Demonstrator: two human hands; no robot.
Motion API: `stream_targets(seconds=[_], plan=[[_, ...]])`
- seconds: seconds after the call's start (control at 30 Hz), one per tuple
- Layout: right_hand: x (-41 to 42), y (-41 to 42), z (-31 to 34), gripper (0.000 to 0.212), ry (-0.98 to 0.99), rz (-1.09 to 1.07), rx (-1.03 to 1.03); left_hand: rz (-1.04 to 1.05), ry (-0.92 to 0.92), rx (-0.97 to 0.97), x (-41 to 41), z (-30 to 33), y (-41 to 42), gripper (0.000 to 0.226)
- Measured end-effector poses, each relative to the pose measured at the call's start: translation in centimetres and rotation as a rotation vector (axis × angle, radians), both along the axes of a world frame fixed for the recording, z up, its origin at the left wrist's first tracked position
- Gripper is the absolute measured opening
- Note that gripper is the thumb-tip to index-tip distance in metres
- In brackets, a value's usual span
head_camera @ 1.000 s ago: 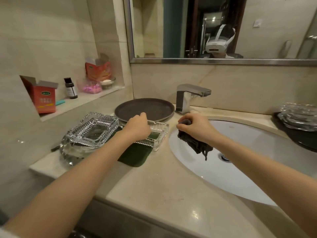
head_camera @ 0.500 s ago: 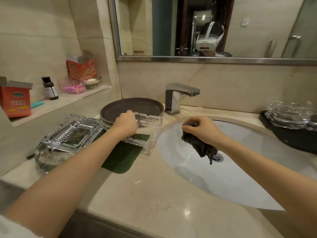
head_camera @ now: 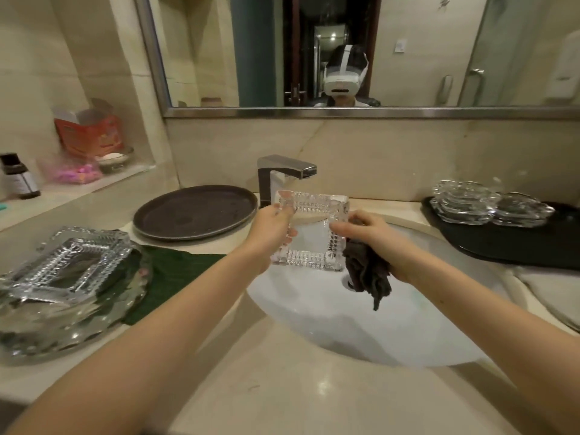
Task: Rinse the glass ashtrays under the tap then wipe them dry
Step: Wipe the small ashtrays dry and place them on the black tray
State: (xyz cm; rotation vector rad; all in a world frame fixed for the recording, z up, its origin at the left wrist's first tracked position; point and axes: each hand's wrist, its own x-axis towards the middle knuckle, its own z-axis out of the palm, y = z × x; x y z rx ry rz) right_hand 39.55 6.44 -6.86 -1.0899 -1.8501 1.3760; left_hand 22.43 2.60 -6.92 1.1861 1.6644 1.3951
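— What is the person wearing?
— Nothing on either forearm (head_camera: 175,312) — bare from wrist to frame edge. The wall mirror (head_camera: 219,58) reflects a white, rounded headset (head_camera: 342,76) with a white strap over dark hair.

Beige marble-like tiles (head_camera: 392,158) covered the wall across the middle of the frame. A steel-framed mirror (head_camera: 251,51) filled the top, and a recessed niche (head_camera: 103,180) sat at left.

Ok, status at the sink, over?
Left hand grips square clear glass ashtray over white basin. Right hand holds dark cloth. Tap dry, unobstructed.
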Motion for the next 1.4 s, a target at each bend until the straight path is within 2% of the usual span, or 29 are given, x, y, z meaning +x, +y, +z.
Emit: stream_targets(seconds=[0.07, 0.13, 0.2, 0.27, 0.33, 0.43, 0.53, 0.6, 0.8, 0.87, 1.0, 1.07, 1.2, 1.27, 1.33, 1.4], plan=[[0.6, 0.3, -0.5, 0.013, -0.099, -0.046, 0.171, -0.065, 0.116, 0.097, 0.8, -0.6, -0.1, 0.031], [1.0, 0.8, -1.1, 0.003, -0.219, -0.072, 0.279, -0.167, 0.219, 0.185, 1.3, -1.2, -0.2, 0.032], [1.2, 1.2, -1.8, 0.007, -0.265, -0.1, 0.356, -0.278, 0.306, 0.258, 1.3, -1.7, 0.0, 0.04], [1.4, 1.5, -2.1, 0.004, -0.271, -0.162, 0.491, -0.358, 0.368, 0.302, 1.1, -1.7, 0.1, 0.025], [1.6, 1.8, -2.4, 0.012, -0.237, -0.196, 0.642, -0.374, 0.468, 0.341, 0.8, -1.5, 0.0, 0.017], [1.8, 1.6, -2.2, 0.026, -0.117, -0.194, 0.739, -0.316, 0.654, 0.471, 0.3, -1.3, -0.1, 0.029], [1.8, 1.5, -1.8, 0.034, -0.084, -0.204, 0.816, -0.234, 0.835, 0.581, 0.0, -1.2, -0.2, 0.044], [1.9, 1.5, -1.5, 0.035, -0.078, -0.212, 0.869, -0.2, 0.885, 0.613, 0.0, -1.2, -0.2, 0.048], [1.9, 1.7, -1.5, 0.028, -0.11, -0.242, 0.894, -0.18, 0.767, 0.488, 0.6, -2.1, 0.4, 0.035], [1.8, 1.9, -1.6, 0.03, -0.094, -0.283, 0.848, -0.17, 0.66, 0.425, 0.9, -2.3, 0.6, 0.027], [1.4, 1.9, -1.7, 0.045, 0.0, -0.419, 0.72, -0.14, 0.074, 0.133, 1.8, -2.3, 0.3, 0.024], [1.2, 1.8, -1.7, 0.049, 0.019, -0.473, 0.654, -0.148, -0.102, 0.003, 1.7, -2.7, 0.5, 0.021], [1.1, 1.6, -2.1, 0.044, 0.008, -0.491, 0.526, -0.195, -0.21, -0.081, 1.5, -3.2, 0.6, 0.017], [1.1, 1.3, -2.0, 0.038, -0.02, -0.46, 0.526, -0.211, -0.248, -0.1, 1.7, -3.4, 0.8, 0.015], [0.7, 0.9, -2.0, 0.032, -0.06, -0.431, 0.627, -0.21, -0.266, -0.094, 1.9, -3.7, 1.0, 0.016], [0.2, 0.3, -2.1, 0.025, -0.111, -0.383, 0.833, -0.183, -0.293, -0.068, 2.0, -4.1, 1.2, 0.023]])
